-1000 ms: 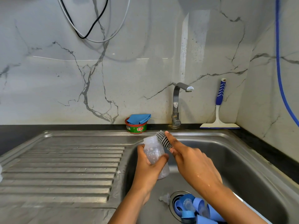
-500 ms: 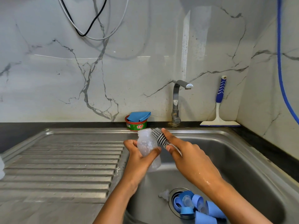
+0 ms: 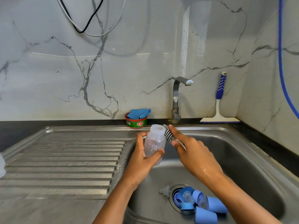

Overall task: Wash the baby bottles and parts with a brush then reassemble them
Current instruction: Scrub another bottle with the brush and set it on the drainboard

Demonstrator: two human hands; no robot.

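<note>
1. bottle: clear plastic, mouth up and tipped slightly right. i see pale droplets or suds clinging inside. it sits in the air over the left part of the sink basin.
2. left hand grips the bottle round its lower body, thumb across the front.
3. right hand holds the grey ribbed brush, fingers curled on the handle and forefinger laid along the head. the brush head lies against the outside of the bottle's neck.
4. on the basin floor, blue caps and rings are heaped over and right of the drain, with clear teats among them. one clear teat lies just left of the drain.
5. green tub on the back ledge holds a folded blue cloth; it stands just behind the bottle.
6. tap rises right of the tub, spout pointing right.
7. squeegee leans in the corner, ribbed drainboard lies left of the basin, and a blue hose hangs down the right wall.
</note>
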